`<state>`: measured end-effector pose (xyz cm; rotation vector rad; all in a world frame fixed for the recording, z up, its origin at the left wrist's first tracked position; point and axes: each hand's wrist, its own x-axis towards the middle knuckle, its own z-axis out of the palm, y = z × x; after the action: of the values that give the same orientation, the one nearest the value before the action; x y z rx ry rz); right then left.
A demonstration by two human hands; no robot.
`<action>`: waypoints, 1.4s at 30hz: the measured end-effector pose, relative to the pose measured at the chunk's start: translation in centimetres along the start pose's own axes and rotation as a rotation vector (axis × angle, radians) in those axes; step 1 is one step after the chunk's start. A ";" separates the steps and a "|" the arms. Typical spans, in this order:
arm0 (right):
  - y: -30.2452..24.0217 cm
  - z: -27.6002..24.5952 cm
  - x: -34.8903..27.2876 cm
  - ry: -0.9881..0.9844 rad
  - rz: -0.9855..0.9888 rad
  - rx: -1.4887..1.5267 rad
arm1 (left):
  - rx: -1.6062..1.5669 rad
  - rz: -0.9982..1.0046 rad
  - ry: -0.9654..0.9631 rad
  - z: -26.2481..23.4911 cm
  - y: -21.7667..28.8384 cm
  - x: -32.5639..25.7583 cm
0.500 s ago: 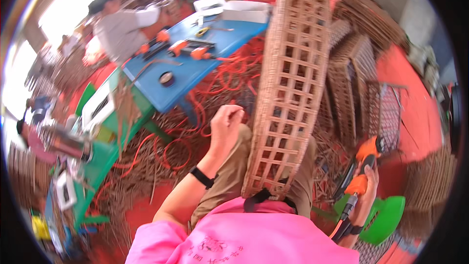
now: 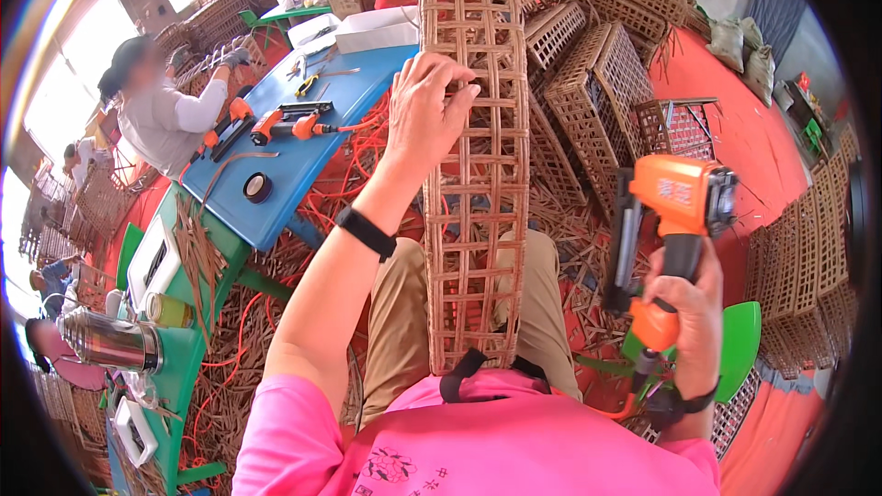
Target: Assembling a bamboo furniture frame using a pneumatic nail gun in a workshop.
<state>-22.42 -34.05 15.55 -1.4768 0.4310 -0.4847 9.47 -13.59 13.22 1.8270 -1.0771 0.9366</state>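
Woven basket [image 2: 476, 211]: long, brown, open lattice; set lengthwise between the person's knees, near end against the pink shirt [image 2: 459, 441]. One narrow face showed; the other sides were largely out of sight.

Blue table [image 2: 317, 152]: ahead and to the left; its far right corner was hidden behind the basket.

Stacked lattice pieces [image 2: 808, 262]: brown, far right, cut off by the dark rim of the view.

Nail gun [image 2: 675, 197]: orange and black, held up to the right of the basket and apart from it. Grip partly covered by fingers; lower run of the hose lost behind the forearm.

Right hand [image 2: 691, 298]: fingers wrapped around the nail gun's grip.

Left hand [image 2: 430, 115]: on the basket's upper part, fingers bent and close together, thumb near the index finger; whether they pinched a strip could not be told.

Tape roll [image 2: 257, 187]: black, on the blue table.
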 end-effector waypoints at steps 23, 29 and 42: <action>0.3 4.9 6.4 -0.213 -0.034 0.053 | 0.285 0.583 -0.666 3.7 -2.6 10.3; 0.7 7.2 7.7 -0.171 -0.007 0.171 | 0.366 0.712 -0.866 3.7 -1.4 13.4; -0.9 8.6 9.7 -0.232 0.043 0.148 | 0.303 0.780 -0.920 4.7 -2.5 14.9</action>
<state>-9.60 -32.32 17.07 -1.3592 0.2376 -0.2993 18.04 -21.78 23.71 2.1704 -2.4442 0.6577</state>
